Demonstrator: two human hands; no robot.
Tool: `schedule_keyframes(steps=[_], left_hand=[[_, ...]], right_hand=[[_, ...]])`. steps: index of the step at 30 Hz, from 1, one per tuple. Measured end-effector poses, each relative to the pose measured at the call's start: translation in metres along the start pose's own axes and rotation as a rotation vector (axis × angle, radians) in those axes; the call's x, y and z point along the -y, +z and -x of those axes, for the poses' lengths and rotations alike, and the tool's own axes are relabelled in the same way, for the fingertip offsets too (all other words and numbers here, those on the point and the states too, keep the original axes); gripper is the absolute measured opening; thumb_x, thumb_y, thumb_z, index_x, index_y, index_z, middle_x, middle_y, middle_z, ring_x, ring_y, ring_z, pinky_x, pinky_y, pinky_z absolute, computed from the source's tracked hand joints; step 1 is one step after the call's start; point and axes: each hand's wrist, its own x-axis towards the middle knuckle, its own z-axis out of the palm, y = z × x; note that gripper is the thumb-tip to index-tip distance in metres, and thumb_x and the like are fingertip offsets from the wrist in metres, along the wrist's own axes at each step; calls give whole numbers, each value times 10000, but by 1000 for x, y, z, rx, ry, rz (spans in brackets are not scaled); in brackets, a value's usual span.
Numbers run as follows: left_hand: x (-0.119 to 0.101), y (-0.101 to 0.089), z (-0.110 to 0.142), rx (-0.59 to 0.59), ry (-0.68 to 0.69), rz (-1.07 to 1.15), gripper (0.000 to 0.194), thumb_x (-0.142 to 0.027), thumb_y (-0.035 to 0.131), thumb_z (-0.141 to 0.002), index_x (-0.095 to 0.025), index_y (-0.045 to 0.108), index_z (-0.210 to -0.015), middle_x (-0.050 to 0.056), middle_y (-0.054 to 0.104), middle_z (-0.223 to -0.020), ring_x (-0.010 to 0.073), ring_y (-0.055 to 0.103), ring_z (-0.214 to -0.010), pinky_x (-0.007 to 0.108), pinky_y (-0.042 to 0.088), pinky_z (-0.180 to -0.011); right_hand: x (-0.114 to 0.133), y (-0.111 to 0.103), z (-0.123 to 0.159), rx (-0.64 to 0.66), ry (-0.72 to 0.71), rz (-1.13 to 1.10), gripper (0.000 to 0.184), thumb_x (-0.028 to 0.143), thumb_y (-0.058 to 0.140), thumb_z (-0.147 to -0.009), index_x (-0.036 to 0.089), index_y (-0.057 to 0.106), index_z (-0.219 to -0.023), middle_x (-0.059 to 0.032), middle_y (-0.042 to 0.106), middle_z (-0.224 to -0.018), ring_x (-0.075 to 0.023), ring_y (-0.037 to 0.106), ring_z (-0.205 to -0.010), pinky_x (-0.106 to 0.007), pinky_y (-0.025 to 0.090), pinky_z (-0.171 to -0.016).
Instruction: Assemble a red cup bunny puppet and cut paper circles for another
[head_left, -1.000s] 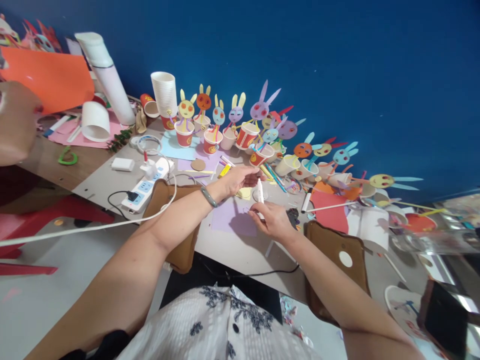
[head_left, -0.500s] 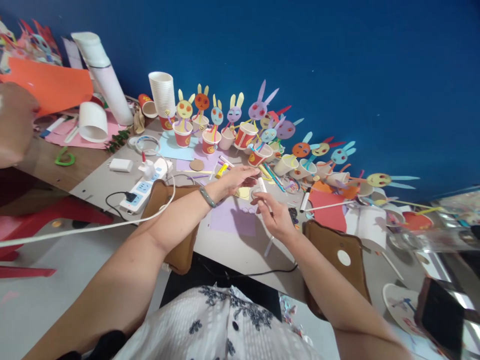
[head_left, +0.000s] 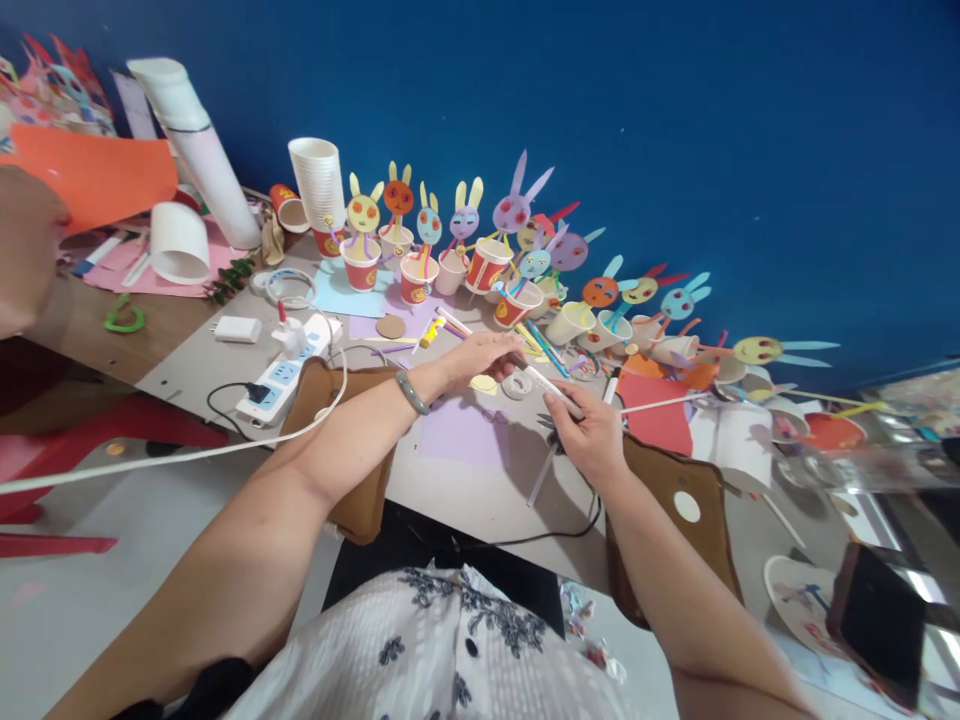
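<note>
A white marker pen (head_left: 541,380) with a dark end is held slantwise between my two hands above the table. My left hand (head_left: 484,360) has its fingers closed at the dark end. Around the white barrel, my right hand (head_left: 589,428) is wrapped at the lower right end. Below the hands lies a sheet of purple paper (head_left: 457,440) with small ring outlines near its top edge. A pale yellow paper disc (head_left: 483,383) and a roll of white tape (head_left: 516,386) sit just beyond it. Something dark, perhaps scissors (head_left: 547,424), is partly hidden by my right hand.
Paper cups with rabbit figures (head_left: 491,265) line the blue wall. A power strip (head_left: 285,375) with a white cable lies left, near a stack of cups (head_left: 315,180). Brown cushions (head_left: 679,530) flank my arms. Another person's hand (head_left: 26,250) shows at far left.
My right hand has moved right and down and closed on the marker pen, which now slants between both hands. My left hand has stayed nearly in place, its fingers now at the dark end.
</note>
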Motion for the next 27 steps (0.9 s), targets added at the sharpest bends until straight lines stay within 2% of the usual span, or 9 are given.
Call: schedule_keyframes(steps=[2,6,9,13,19,23,27], left_hand=[[1,1,1,0,23,-57,318,-318,528,-1002,-161,657,-758,-25,498,-529,91,444,-495,257,377,-557],[-2,2,3,5,-27,-137,211,-191,473,-949,-187,646,-827,-52,400,-524,95,339,-473,263,295,-518],[-5,2,7,-12,-28,-214,213,-146,441,-905,-186,649,-881,-42,442,-584,99,348,-492,266,285,-521],[-4,4,9,-10,-4,-305,234,-184,444,-902,-185,673,-948,-43,413,-573,115,372,-508,274,301,-535],[6,4,4,25,55,-300,329,-344,405,-999,-190,695,-1025,-37,374,-600,123,367,-512,285,313,-536],[7,3,4,27,94,-380,343,-320,401,-974,-192,697,-1090,-31,391,-596,151,409,-540,298,358,-574],[3,3,7,0,112,-452,309,-243,398,-935,-178,681,-1039,-30,427,-616,144,428,-562,287,364,-586]], right_hand=[[1,1,1,12,-21,29,315,453,598,-976,201,774,-1045,-56,758,-789,-221,687,-641,-335,542,-603],[3,5,3,56,-31,53,348,484,565,-998,200,760,-1046,-31,705,-677,-201,645,-567,-315,502,-563],[7,7,2,68,-40,68,370,510,560,-1001,199,758,-1032,-22,681,-642,-189,622,-540,-301,464,-537],[13,8,1,88,-54,108,373,508,554,-1003,201,765,-1022,-16,661,-610,-176,588,-505,-293,423,-519],[22,13,3,102,-53,155,339,457,532,-1005,207,760,-1026,-41,706,-667,-194,611,-534,-303,419,-543],[28,19,2,93,-21,141,324,433,510,-1014,207,742,-1022,-60,727,-711,-221,642,-582,-320,447,-588],[35,28,4,82,-7,126,306,405,500,-1021,207,732,-1002,-46,696,-668,-200,606,-539,-310,433,-578]])
